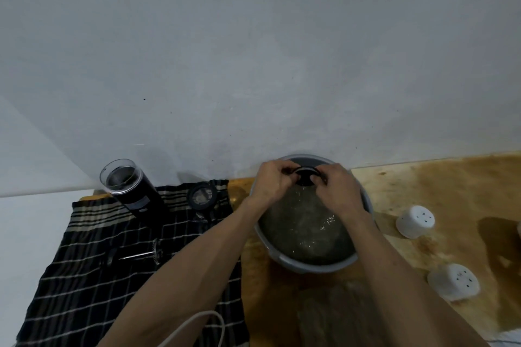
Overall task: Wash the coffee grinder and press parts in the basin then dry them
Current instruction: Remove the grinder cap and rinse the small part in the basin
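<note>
A grey basin (366,205) of murky water stands against the wall. Over its far side my left hand (272,182) and my right hand (337,187) together grip a round black ring-shaped part (306,177), one hand on each side. On the dark checked cloth (84,276) to the left lie the black coffee grinder (132,189) with its clear top, a round black lid (202,196), and the press plunger (146,255) with its thin metal rod and mesh disc.
Two white perforated cups (415,221) (454,282) lie on the wet wooden counter right of the basin. A white cable (194,324) runs over the cloth's near edge. The wall rises directly behind everything.
</note>
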`<state>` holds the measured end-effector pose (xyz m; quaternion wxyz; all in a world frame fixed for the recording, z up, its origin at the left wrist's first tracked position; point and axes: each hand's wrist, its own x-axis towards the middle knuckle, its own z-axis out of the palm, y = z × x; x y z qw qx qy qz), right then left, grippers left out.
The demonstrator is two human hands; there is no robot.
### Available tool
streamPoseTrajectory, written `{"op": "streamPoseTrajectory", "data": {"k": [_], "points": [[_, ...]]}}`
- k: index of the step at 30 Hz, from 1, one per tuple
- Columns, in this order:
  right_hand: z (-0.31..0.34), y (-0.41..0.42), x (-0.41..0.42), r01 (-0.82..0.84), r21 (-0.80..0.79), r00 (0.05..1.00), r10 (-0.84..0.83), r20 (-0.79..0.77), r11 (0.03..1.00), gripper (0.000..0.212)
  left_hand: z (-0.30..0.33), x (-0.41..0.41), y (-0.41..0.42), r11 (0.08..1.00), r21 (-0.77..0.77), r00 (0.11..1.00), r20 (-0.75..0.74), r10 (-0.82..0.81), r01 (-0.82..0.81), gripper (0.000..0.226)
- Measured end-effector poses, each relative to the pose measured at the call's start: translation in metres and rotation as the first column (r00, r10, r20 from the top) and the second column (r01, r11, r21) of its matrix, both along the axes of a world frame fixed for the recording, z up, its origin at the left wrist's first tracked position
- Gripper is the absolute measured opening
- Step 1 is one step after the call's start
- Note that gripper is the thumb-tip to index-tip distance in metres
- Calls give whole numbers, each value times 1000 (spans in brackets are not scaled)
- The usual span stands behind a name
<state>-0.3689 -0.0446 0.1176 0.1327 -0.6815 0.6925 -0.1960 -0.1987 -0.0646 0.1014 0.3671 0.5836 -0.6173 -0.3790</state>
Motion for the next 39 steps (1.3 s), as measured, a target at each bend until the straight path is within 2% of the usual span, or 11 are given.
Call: {"op": "streamPoseTrajectory", "data": {"k": [5,8,10,12,16,20,26,30,35,37,39], "points": [[30,5,2,59,-254,987,-18,162,965,24,40,6,1,947,-319,991,-134,3,-46,20],[26,9,2,61,-420,977,32,210,905,17,38,6,3,860,-509,999,-37,22,-37,19],[0,13,1,-55,-242,995,73,64,969,18,10,11,8,881,-458,977,213,-21,119,21],[-27,25,4,-56,-40,995,52,-88,998,21,-26,17,19,923,-362,928,371,17,127,25],[-32,22,-1,-15,-276,995,42,91,961,21,-32,16,14,889,-452,965,259,45,80,23],[-43,30,-5,-3,-120,1000,4,6,993,21,-30,15,17,925,-339,924,382,-32,173,27],[-31,29,-5,-6,-56,989,14,147,998,20,-25,14,21,927,-341,967,246,-74,158,23],[-4,29,-2,-122,312,760,-114,640,942,20,-13,19,31,970,-212,988,123,-96,121,23],[30,23,32,-301,471,491,-289,822,829,19,11,70,53,989,-103,994,-4,-108,107,28],[31,22,54,-352,465,460,-283,842,812,20,15,99,70,995,-54,996,-42,-80,78,30],[26,23,80,-404,467,509,-231,829,787,22,10,128,83,999,14,999,-9,-31,31,34]]}}
